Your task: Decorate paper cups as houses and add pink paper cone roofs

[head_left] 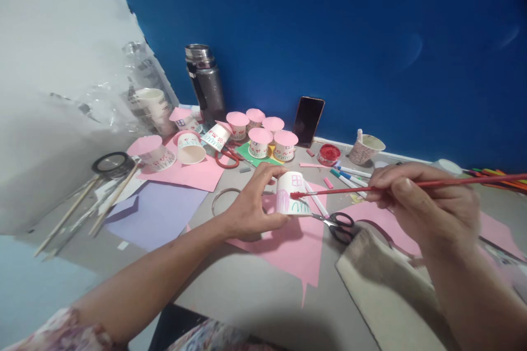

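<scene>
Head view, from near to far: a beige cloth pouch (382, 279) lies at the near right, beside a pink paper sheet (296, 249). Above that sheet, near the middle of the table, the left hand (251, 208) grips one white paper cup (293, 193), drawn with a window and coloured lines and held upside down. The right hand (424, 203), well apart to the right, pinches one red-handled paintbrush (370, 189) whose red tip touches the cup's side. One pair of black-handled scissors (340, 226) lies just beyond the pouch, with a lavender sheet (156, 211) out to the left. Farther back, several markers (349, 175) lie near one open pot of red paint (329, 153) and one patterned cup (365, 148). Five pink-topped cups (260, 141) stand in a cluster, and two open cups (191, 148) lie on their sides to its left beside red scissors (226, 158). Farthest off, one phone (308, 120) leans on the blue wall and one steel flask (206, 85) stands to its left.
</scene>
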Available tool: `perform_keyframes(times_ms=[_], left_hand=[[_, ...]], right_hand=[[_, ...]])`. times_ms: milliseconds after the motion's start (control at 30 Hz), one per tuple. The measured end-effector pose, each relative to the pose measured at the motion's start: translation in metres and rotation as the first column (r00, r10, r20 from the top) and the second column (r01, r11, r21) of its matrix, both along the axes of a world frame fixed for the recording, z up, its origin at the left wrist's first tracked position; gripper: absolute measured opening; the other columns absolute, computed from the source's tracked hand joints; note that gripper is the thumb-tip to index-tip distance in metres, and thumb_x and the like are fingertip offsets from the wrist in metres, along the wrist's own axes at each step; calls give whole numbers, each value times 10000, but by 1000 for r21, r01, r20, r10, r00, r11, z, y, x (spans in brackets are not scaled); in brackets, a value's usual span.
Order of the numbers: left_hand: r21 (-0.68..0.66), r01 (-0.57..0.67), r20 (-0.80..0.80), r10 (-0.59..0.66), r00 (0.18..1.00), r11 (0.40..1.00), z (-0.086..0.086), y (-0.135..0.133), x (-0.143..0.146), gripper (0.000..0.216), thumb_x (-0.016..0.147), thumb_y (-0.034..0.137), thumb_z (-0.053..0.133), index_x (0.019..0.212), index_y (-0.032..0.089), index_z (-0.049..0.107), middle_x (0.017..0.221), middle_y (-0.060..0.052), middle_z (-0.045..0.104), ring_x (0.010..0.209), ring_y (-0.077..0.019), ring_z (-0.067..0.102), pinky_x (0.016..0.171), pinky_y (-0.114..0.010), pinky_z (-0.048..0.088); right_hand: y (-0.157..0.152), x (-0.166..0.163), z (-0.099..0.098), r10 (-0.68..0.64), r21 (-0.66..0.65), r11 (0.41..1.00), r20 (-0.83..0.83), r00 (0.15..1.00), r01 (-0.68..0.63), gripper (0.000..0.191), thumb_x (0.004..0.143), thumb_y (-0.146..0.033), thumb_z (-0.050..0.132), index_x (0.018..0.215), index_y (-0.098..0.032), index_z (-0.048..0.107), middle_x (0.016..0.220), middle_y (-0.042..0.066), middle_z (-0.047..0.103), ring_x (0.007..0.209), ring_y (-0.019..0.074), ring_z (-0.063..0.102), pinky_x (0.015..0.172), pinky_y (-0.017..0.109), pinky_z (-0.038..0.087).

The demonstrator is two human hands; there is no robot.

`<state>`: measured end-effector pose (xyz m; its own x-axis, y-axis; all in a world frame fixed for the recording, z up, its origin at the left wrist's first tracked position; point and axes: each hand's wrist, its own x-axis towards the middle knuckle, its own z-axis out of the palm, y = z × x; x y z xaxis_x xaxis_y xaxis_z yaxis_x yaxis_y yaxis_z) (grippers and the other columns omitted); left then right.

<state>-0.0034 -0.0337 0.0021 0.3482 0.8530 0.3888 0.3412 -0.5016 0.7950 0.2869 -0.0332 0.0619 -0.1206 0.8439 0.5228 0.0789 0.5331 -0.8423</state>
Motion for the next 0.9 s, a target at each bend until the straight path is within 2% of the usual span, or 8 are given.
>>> perform_keyframes(times_ms=[267, 533, 667, 900], left_hand=[[-27, 7, 5, -6, 1000, 1000, -2, -1, -2, 705, 694, 214, 776, 1346, 269, 512, 1330, -100, 537, 1262, -318, 549, 1067, -533, 507], [-52, 15, 81, -11, 997, 999, -4, 1, -1, 735, 705, 174, 767, 1381, 299, 510, 1396, -96, 529, 1320, -317, 549, 1111, -530, 511], [-82, 22, 97, -14, 995, 996, -6, 0, -1, 737, 717, 179, 775, 1395, 295, 513, 1427, -103, 512, 1343, -322, 543, 1114, -520, 519], [-58, 16, 101, -10, 995, 998, -9, 1, -1, 750, 699, 186, 783, 1393, 289, 519, 1434, -112, 522, 1354, -350, 543, 1109, -539, 513]], right_hand=[[-2, 3, 6, -43, -30, 999, -32, 999, 42, 135, 940, -412, 741, 887, -318, 822, 747, 84, 728, 644, 268, 639, 487, 410, 451], [0, 5, 8, -32, 3, 999, -56, 998, 33, 127, 935, -374, 749, 877, -291, 827, 713, 59, 724, 602, 233, 624, 463, 377, 421], [0, 6, 7, -25, -19, 1000, -43, 999, 24, 132, 945, -380, 731, 883, -315, 827, 742, 71, 727, 622, 249, 633, 474, 406, 436], [2, 5, 0, -49, 7, 999, -9, 999, 49, 119, 909, -414, 739, 871, -335, 819, 723, 67, 724, 599, 269, 609, 448, 434, 421]])
